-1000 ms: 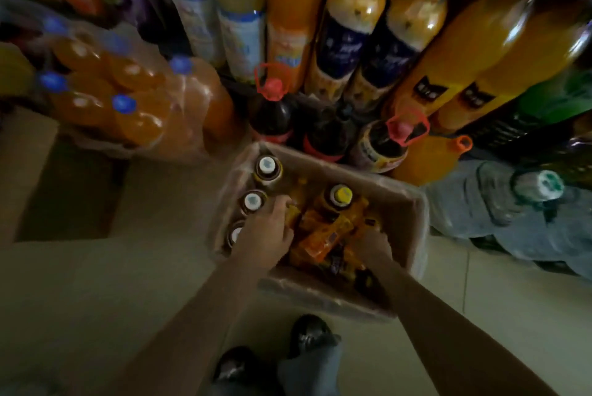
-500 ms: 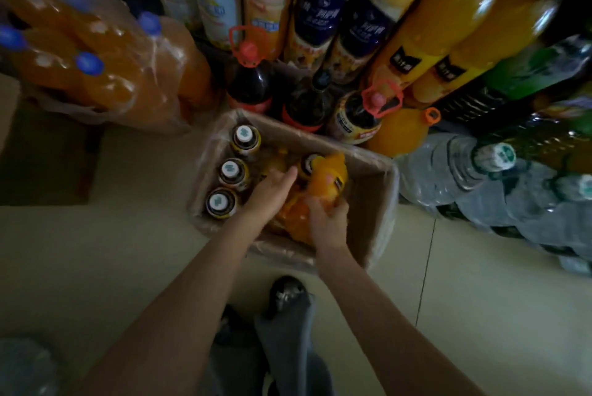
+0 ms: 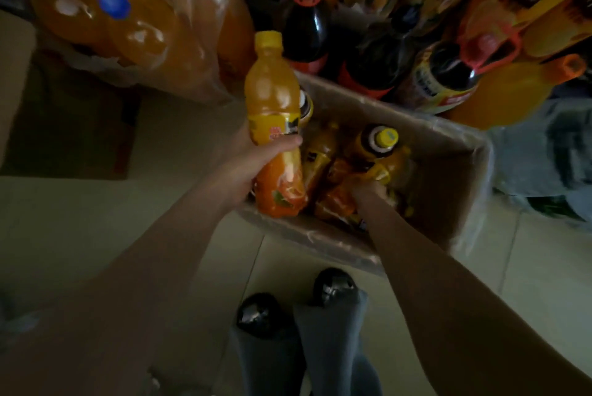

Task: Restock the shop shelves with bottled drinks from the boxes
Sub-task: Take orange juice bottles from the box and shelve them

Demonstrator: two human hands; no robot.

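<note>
While my left hand [image 3: 246,168] is wrapped around it, the orange juice bottle [image 3: 274,126] stands nearly upright at centre frame, above the near-left corner of the cardboard box [image 3: 448,152]: a small clear plastic bottle of orange drink with a yellow cap, a yellow label band round its middle and fruit artwork near the base. My thumb lies across the front just under the label, and the other fingers curl behind the bottle out of sight, so the grip is closed on its lower half. My right hand [image 3: 368,192] reaches down into the box, right of centre, among more orange bottles [image 3: 323,152] lying jumbled there; its fingers are buried between them, and I cannot tell whether they hold one. A shrink-wrapped pack of blue-capped orange bottles [image 3: 128,21] fills the upper left, large bottles [image 3: 442,75] the top right.
</note>
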